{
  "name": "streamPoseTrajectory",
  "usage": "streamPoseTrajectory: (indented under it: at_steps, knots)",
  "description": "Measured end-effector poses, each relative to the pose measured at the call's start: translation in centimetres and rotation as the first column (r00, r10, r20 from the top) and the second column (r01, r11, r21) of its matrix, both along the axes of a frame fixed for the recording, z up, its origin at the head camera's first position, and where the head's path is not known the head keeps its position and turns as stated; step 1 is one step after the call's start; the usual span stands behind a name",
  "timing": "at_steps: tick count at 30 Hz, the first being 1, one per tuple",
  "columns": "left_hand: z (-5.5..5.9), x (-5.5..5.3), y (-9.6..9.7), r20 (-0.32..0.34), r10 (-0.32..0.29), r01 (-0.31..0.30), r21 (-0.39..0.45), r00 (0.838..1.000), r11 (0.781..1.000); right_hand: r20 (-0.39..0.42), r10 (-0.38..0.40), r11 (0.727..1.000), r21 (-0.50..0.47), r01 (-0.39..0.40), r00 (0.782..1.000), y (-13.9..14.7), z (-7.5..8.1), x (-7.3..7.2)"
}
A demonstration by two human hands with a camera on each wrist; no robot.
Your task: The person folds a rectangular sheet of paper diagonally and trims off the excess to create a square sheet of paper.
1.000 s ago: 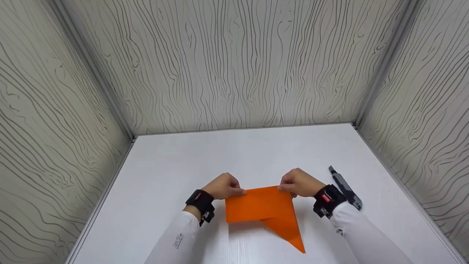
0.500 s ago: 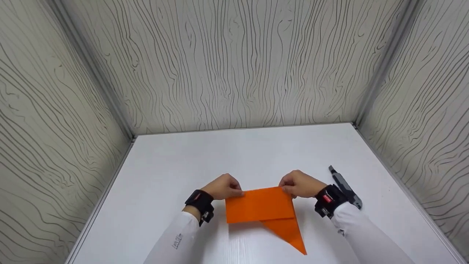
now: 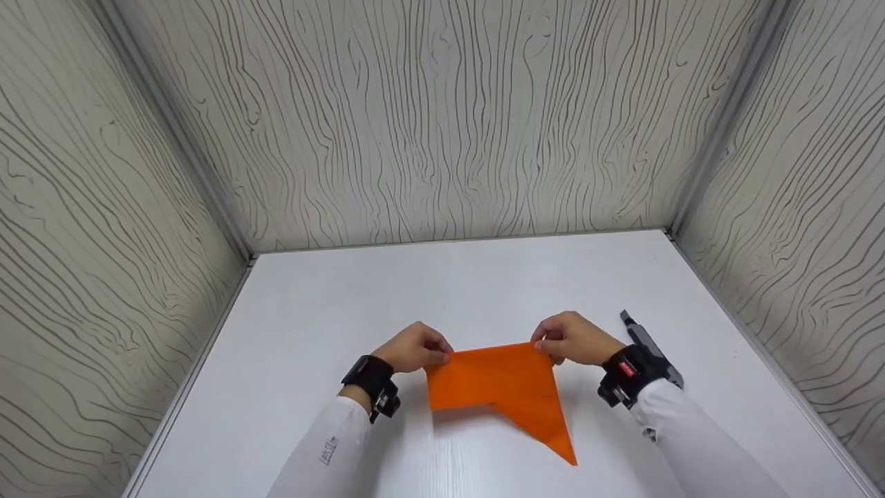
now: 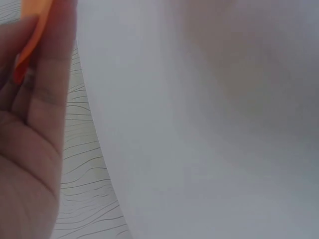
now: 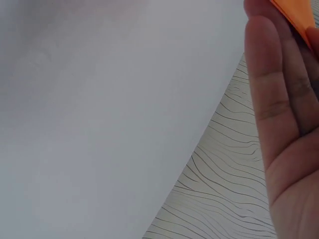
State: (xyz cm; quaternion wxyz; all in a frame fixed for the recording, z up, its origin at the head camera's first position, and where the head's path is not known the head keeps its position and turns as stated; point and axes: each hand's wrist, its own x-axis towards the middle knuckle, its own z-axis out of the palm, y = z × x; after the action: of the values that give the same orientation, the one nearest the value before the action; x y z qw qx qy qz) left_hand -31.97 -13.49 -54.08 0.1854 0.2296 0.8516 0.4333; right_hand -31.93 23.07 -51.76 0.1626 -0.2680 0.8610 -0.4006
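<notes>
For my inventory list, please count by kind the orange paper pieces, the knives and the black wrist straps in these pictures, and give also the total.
Orange paper piece: 1
Knife: 1
Black wrist straps: 2
Total: 4

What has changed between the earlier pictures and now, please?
The left hand and right hand moved slightly up in the head view and a little apart, bringing the paper up too. Nothing was let go: both still pinch its top edge. The cutter stayed put.

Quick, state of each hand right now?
Left hand: closed, pinching the orange paper near its far left corner.
Right hand: closed, pinching the orange paper near its far right corner.
</notes>
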Motion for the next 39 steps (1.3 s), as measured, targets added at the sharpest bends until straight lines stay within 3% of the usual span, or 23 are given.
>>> streamPoseTrajectory:
  at_steps: [5, 9, 15, 22, 27, 31, 39]
  knots:
    - [-0.1, 0.0, -0.5, 0.057, 0.06, -0.064, 0.066, 0.997, 0.996, 0.011, -0.043, 0.996, -0.079, 0.044, 0.999, 0.5, 0.1, 0.0]
    - [-0.2, 0.1, -0.7, 0.065, 0.105, -0.111, 0.095, 0.992, 0.989, 0.036, -0.027, 0.992, -0.122, 0.031, 0.999, 0.9, 0.0, 0.1]
    - [-0.3, 0.0, -0.8, 0.073, 0.126, -0.136, 0.152, 0.989, 0.979, 0.09, -0.016, 0.985, -0.171, 0.032, 0.996, 1.3, -0.6, 0.2]
    - [-0.2, -0.5, -1.3, 0.154, 0.216, -0.253, 0.297, 0.964, 0.921, 0.148, -0.042, 0.966, -0.246, 0.078, 0.988, 1.6, -0.9, 0.0]
    - [-0.3, -0.9, -1.1, 0.121, 0.319, -0.342, 0.338, 0.94, 0.877, 0.178, -0.054, 0.959, -0.266, 0.1, 0.983, 1.3, -1.3, 0.0]
    - [-0.4, -1.1, -0.7, 0.084, 0.385, -0.39, 0.344, 0.919, 0.854, 0.203, -0.08, 0.952, -0.273, 0.135, 0.976, 0.7, -1.6, 0.0]
    - [-0.9, -1.2, 0.0, 0.021, 0.421, -0.407, 0.305, 0.907, 0.861, 0.247, -0.156, 0.93, -0.29, 0.227, 0.956, 0.3, -2.7, 0.0]
